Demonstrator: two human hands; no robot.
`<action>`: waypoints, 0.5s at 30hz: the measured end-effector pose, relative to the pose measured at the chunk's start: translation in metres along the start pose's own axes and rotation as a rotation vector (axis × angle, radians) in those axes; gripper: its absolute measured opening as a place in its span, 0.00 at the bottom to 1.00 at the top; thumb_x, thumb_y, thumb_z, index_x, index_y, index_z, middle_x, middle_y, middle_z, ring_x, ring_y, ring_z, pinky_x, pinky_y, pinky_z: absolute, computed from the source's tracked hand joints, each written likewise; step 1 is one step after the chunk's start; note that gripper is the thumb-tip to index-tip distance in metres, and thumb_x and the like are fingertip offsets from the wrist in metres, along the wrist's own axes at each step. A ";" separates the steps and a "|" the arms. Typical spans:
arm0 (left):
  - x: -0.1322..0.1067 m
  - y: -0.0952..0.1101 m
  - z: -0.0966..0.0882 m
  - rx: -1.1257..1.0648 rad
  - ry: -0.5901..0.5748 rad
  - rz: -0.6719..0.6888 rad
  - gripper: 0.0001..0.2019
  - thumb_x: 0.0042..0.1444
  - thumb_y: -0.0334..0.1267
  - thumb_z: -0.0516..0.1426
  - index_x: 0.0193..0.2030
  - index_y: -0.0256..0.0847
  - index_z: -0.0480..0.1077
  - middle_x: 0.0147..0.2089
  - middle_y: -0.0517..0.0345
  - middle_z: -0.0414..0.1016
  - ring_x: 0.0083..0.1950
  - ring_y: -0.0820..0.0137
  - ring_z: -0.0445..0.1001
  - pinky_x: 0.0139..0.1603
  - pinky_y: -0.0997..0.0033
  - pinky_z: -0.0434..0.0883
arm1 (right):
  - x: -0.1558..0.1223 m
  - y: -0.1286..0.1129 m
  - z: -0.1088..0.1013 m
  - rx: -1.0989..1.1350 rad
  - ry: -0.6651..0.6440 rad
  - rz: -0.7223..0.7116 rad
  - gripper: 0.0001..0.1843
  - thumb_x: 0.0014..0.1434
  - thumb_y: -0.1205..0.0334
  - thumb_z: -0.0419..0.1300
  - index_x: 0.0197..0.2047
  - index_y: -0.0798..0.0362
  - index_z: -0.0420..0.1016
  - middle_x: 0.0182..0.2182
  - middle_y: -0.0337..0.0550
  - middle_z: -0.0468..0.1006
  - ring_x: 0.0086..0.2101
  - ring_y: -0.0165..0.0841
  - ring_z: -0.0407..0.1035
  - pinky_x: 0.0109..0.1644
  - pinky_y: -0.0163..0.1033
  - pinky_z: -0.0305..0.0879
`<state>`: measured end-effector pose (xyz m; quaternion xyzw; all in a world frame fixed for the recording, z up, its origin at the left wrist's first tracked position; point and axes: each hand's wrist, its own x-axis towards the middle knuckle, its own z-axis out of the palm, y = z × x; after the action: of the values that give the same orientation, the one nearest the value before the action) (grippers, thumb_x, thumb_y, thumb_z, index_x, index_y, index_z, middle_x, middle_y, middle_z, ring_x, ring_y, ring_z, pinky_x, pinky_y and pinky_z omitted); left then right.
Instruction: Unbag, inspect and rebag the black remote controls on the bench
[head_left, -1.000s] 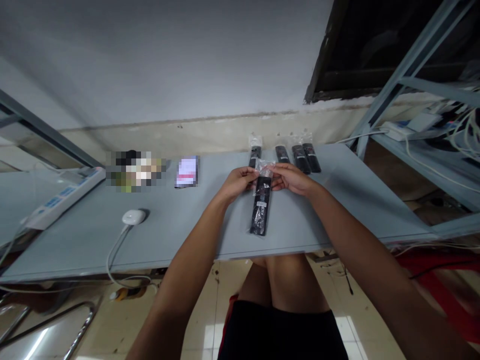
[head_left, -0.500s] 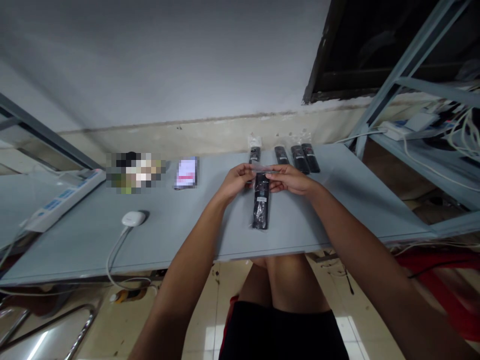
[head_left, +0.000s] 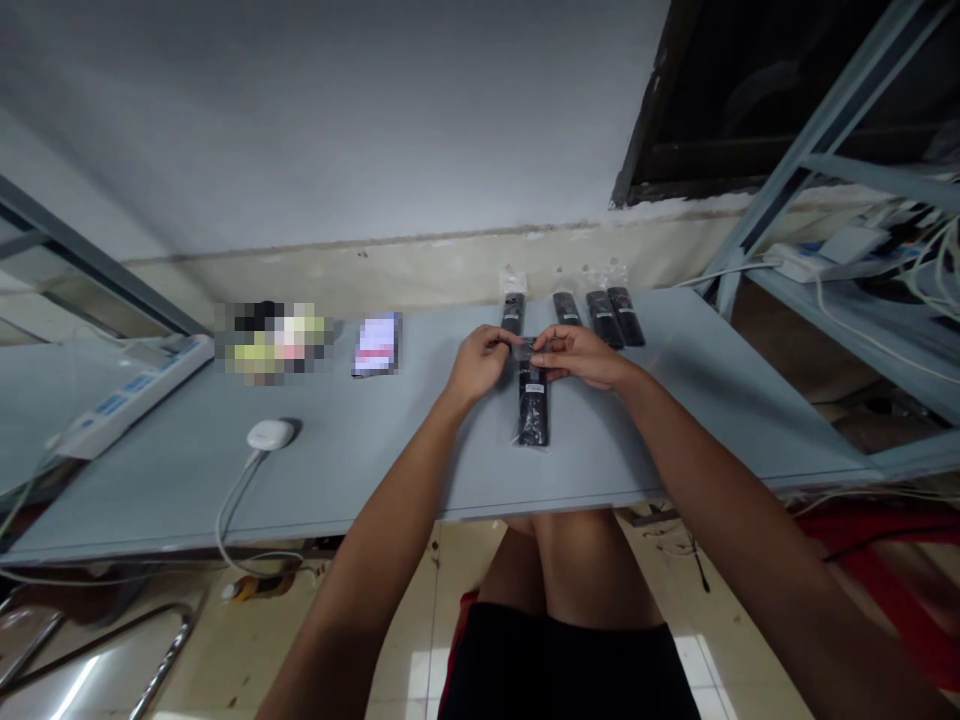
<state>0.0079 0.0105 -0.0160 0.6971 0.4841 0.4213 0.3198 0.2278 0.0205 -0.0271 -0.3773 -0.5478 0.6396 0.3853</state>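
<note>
A black remote control in a see-through plastic bag lies upright in front of me, its top end toward the wall and a small white label on its face. My right hand is closed on its top end, thumb across the front. At the upper left corner of the bag, my left hand pinches the plastic with thumb and forefinger. Just behind my hands rests another bagged remote. Farther right, several more bagged remotes lie side by side, partly hidden by my right hand.
On the grey table stand a white charger puck with its cable, a blurred phone and a pixelated pile. A power strip lies at the left. A metal shelf frame with cables rises at the right.
The bagged remote in my hands has shifted slightly right and away from me. The bag's top, earlier stretched between both hands, now sits lower against the remote.
</note>
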 end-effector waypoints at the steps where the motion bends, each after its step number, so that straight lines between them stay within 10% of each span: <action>1: 0.000 -0.003 0.000 0.111 0.027 0.079 0.17 0.57 0.29 0.52 0.45 0.39 0.82 0.51 0.48 0.81 0.53 0.62 0.79 0.59 0.59 0.77 | 0.000 0.001 -0.001 -0.012 0.010 -0.021 0.25 0.42 0.55 0.84 0.39 0.52 0.79 0.32 0.39 0.84 0.34 0.32 0.80 0.38 0.36 0.80; 7: -0.007 -0.013 0.008 0.558 -0.120 0.210 0.29 0.64 0.33 0.55 0.73 0.41 0.67 0.76 0.44 0.65 0.76 0.54 0.64 0.75 0.46 0.65 | 0.010 0.000 -0.017 -0.081 0.198 -0.129 0.22 0.44 0.55 0.81 0.40 0.52 0.81 0.34 0.40 0.83 0.35 0.32 0.78 0.43 0.39 0.77; 15: -0.009 -0.002 0.014 0.758 0.003 -0.016 0.15 0.67 0.42 0.60 0.58 0.46 0.77 0.67 0.46 0.73 0.63 0.51 0.74 0.63 0.48 0.72 | 0.062 -0.005 -0.034 -0.682 0.568 -0.187 0.10 0.54 0.59 0.73 0.39 0.53 0.87 0.34 0.45 0.86 0.37 0.42 0.80 0.50 0.49 0.77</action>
<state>0.0182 0.0022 -0.0261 0.7615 0.6114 0.2110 0.0418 0.2335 0.0909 -0.0297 -0.5920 -0.6316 0.2562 0.4301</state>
